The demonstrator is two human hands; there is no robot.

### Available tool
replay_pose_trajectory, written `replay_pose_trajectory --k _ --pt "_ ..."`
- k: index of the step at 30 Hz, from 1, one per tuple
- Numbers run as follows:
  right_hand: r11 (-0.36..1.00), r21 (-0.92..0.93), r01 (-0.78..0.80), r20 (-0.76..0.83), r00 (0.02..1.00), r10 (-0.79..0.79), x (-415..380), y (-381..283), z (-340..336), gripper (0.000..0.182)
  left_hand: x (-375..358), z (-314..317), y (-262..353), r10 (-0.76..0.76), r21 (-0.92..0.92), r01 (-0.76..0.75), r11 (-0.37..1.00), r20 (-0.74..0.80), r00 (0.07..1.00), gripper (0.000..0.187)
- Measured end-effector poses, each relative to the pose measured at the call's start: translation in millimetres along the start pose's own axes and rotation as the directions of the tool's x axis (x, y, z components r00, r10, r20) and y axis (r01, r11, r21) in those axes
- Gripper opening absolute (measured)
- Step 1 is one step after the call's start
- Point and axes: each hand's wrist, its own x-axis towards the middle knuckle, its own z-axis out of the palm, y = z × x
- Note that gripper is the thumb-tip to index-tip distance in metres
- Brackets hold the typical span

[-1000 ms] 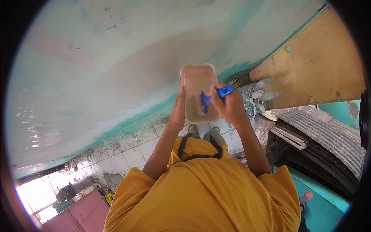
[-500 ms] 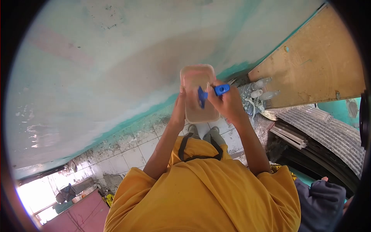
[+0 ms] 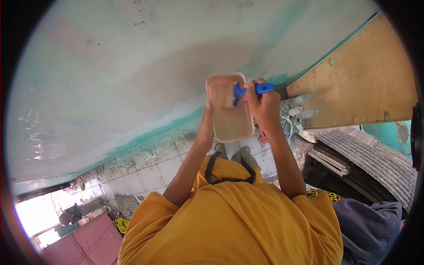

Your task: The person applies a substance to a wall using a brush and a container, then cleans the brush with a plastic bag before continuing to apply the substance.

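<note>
My left hand (image 3: 206, 127) grips the left side of a rectangular plastic tub (image 3: 226, 78) with rounded corners, held up at the wall. The tub has pale pinkish-beige paint (image 3: 234, 121) in it. In my right hand (image 3: 266, 108) is a blue-handled paintbrush (image 3: 239, 92), its fingers wrapped round the handle. The pale bristles point left, over the inside of the tub. Behind the tub rises a wall (image 3: 154, 84) with whitish and pinkish paint over turquoise.
Plastic bottles (image 3: 304, 106) stand in the corner by a wooden board (image 3: 353, 75). Corrugated sheets (image 3: 371, 150) lie at the right. A person in dark grey clothing (image 3: 366, 225) is close at lower right. Below is a stained tiled floor (image 3: 152, 176); a pink panel (image 3: 88, 240) stands at lower left.
My right hand has moved the paintbrush up and to the right over the tub. My left hand still holds the tub in nearly the same place. The person in grey has shifted slightly.
</note>
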Motion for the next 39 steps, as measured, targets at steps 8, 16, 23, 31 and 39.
replay_pose_trajectory --k 8,16,23,31,39 --pt "0.999 0.03 0.044 0.086 0.995 -0.046 2.8 -10.6 9.6 0.023 -20.7 -6.8 12.4 0.132 -0.056 -0.135 0.989 -0.054 0.99 0.077" --pt "0.98 0.15 0.129 0.229 0.96 -0.161 15.4 -9.8 35.1 0.022 -39.6 -12.4 7.4 0.171 -0.117 -0.201 0.973 -0.228 0.959 0.077" --pt "0.932 0.31 0.189 0.325 0.9 -0.291 13.4 -17.0 33.2 0.021 -58.0 -1.0 11.2 0.168 -0.143 -0.223 0.964 -0.321 0.932 0.076" --pt "0.911 0.39 0.136 0.317 0.909 -0.272 12.6 -53.4 10.3 0.018 -65.0 22.8 2.5 0.175 -0.098 -0.223 0.97 -0.356 0.918 0.079" --pt "0.91 0.374 0.18 0.444 0.827 -0.346 15.1 -23.9 11.4 0.018 -70.7 33.1 -10.9 0.262 -0.004 -0.289 0.957 -0.412 0.873 0.085"
